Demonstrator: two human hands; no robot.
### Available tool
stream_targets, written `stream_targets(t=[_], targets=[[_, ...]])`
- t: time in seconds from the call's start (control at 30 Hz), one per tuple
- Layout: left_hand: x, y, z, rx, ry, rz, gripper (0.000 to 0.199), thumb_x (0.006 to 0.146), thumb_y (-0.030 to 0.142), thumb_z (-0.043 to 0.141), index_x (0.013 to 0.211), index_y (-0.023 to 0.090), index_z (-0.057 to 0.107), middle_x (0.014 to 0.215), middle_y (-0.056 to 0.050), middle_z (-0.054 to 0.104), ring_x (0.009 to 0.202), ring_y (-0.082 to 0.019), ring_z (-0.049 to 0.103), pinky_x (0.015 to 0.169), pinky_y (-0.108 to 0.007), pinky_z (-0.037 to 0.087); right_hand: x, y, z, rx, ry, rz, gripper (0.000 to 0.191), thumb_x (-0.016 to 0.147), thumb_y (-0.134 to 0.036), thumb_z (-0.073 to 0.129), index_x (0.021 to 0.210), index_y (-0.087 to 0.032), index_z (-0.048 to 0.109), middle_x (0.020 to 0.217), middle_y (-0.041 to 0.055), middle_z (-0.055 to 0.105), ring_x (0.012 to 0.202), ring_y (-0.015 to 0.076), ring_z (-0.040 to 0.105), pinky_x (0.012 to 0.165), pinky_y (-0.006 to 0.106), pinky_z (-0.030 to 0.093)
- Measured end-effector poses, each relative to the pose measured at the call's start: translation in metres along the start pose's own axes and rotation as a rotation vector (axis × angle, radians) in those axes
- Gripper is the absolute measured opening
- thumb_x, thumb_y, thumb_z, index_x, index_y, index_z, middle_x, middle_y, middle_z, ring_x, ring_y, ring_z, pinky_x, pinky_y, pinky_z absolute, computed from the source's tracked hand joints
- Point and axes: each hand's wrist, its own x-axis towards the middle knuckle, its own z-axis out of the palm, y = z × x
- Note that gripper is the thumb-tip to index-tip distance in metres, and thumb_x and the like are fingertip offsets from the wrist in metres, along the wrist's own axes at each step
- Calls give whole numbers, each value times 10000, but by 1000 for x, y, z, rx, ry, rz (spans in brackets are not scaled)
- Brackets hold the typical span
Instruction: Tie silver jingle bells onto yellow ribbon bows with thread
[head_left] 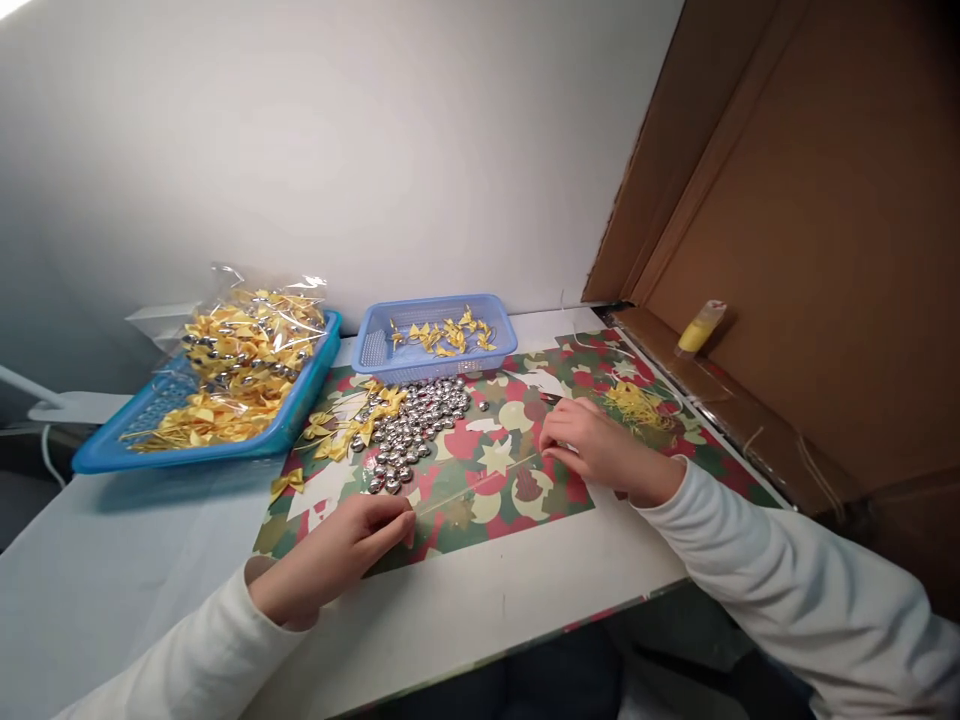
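Observation:
A thin, pale yellow string [476,487] runs taut between my two hands over a patterned sheet. My left hand [356,540] is closed at the sheet's near edge, pinching one end. Farther right, my right hand [589,440] is closed at the string's other end. A small dark pointed tip [551,398] shows just beyond its fingers; what it belongs to is hidden. Silver bells [420,420] lie heaped between and beyond my hands. Yellow ribbon bows [352,425] with string tails lie left of the heap, with one loose bow [287,484] nearer my left hand.
A blue basket [300,405] at left holds bows and a clear bag [255,320] packed with bows and bells. Behind the bells stands a lilac basket [435,370] with several bows. Yellow strings [637,405] and a yellow-filled tube [700,330] are at right, by a cardboard wall [810,250].

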Motion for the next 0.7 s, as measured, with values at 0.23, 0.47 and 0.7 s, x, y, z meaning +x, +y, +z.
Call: stream_targets(t=[0.23,0.47,0.7], targets=[[-12,-22,3,244,20,-14,367,906,394,350,596,199,366,560,26,390,540,-127,324,527,-272,226,-9,8,21,-43,-68,42,151,916,-161,566,769,-176,594,811,22,652,826,183,527,854,365,331],[-38,-31,-20,456,-3,-126,397,880,505,391,628,207,466,601,-9,519,557,-160,442,526,-276,274,-15,16,23,-133,-44,48,163,929,-227,562,802,-192,658,845,42,683,856,205,556,844,372,350],[-55,-37,-31,372,117,-155,355,870,530,434,755,227,579,709,-21,641,615,-181,553,557,-256,393,-20,24,19,-175,-35,46,133,913,-243,586,816,-212,670,851,28,688,902,213,576,934,398,335]])
